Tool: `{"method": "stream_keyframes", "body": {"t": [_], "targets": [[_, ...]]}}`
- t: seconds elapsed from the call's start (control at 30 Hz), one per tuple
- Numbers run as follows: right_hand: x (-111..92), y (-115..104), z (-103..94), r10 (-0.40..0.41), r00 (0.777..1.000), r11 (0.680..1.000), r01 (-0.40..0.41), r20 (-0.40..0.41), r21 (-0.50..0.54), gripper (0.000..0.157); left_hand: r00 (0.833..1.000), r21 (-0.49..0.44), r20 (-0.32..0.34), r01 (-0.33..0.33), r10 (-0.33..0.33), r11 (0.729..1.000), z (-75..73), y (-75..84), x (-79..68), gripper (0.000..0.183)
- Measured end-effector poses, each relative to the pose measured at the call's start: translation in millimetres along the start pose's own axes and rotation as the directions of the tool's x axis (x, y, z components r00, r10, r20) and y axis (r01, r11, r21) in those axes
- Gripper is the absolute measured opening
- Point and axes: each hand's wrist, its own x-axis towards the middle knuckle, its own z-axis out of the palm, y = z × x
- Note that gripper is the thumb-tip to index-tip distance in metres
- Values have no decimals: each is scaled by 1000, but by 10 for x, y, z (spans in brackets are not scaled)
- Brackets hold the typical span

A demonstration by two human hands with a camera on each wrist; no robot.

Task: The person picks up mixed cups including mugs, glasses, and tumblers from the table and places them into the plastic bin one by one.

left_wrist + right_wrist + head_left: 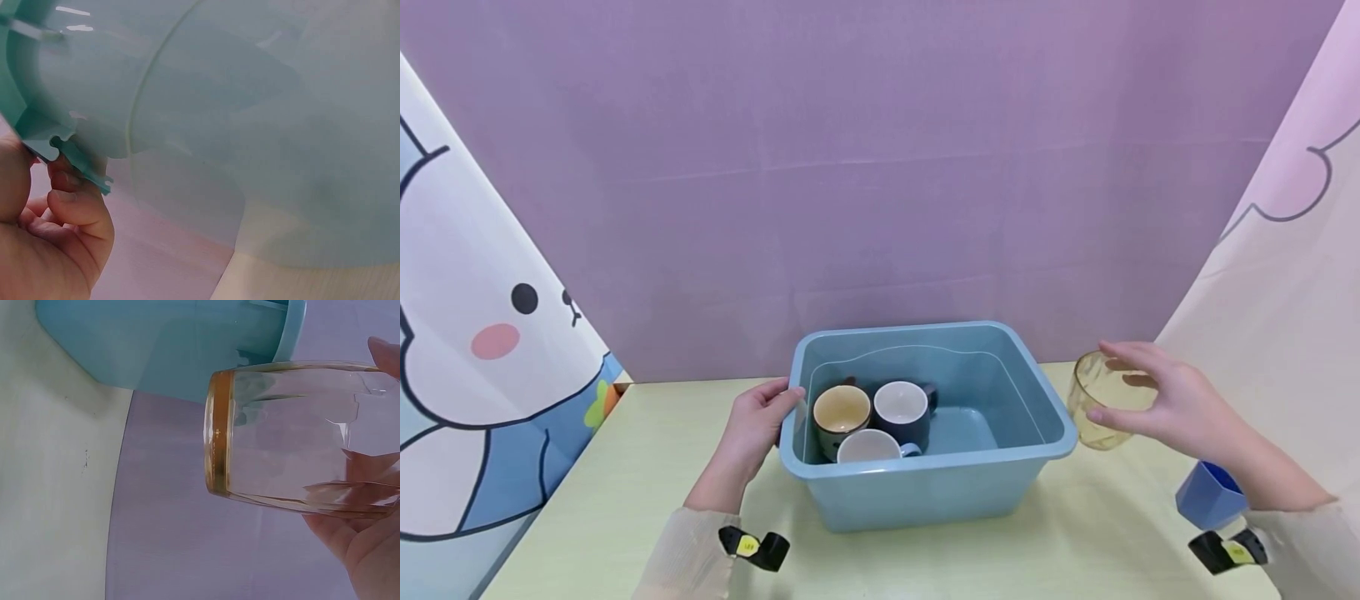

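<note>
My left hand (752, 429) grips the left rim of a light blue plastic tub (925, 498); in the left wrist view its fingers (81, 209) curl under the rim's edge. Inside the tub, towards the left, stand a cup with a cream-yellow inside (842, 408), a dark mug with a white inside (902, 404) and a white cup with a light blue handle (868, 447). Off the tub's right side, my right hand (1187, 408) holds a clear yellowish glass (1084, 407) between thumb and fingers. In the right wrist view, an amber band rings the base of the glass (281, 431).
A blue angular cup (1206, 500) lies tilted on the pale table (617, 500), below my right forearm. Behind the table hangs a purple cloth (880, 183), with a cartoon-printed sheet (467, 400) at the left and a pale pink one (1262, 317) at the right.
</note>
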Motion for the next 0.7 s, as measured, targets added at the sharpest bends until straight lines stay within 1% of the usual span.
{"method": "stream_keyframes", "body": {"t": [0.23,0.3,0.53,0.7], "targets": [[45,10,-29,-20,1000,1000,20,4,0,79,1000,-5,-5,-5,5,1000,5,-11,0,44],[55,-1,-38,-9,1000,1000,9,-3,-2,79,1000,-5,-3,-6,6,1000,5,-10,2,44],[84,-47,-89,-23,1000,1000,23,-6,-5,79,1000,-14,-4,-9,9,1000,9,-15,2,41],[98,-89,-124,-2,1000,1000,2,-5,-27,79,1000,-23,-10,-13,13,1000,20,-19,1,41]]}}
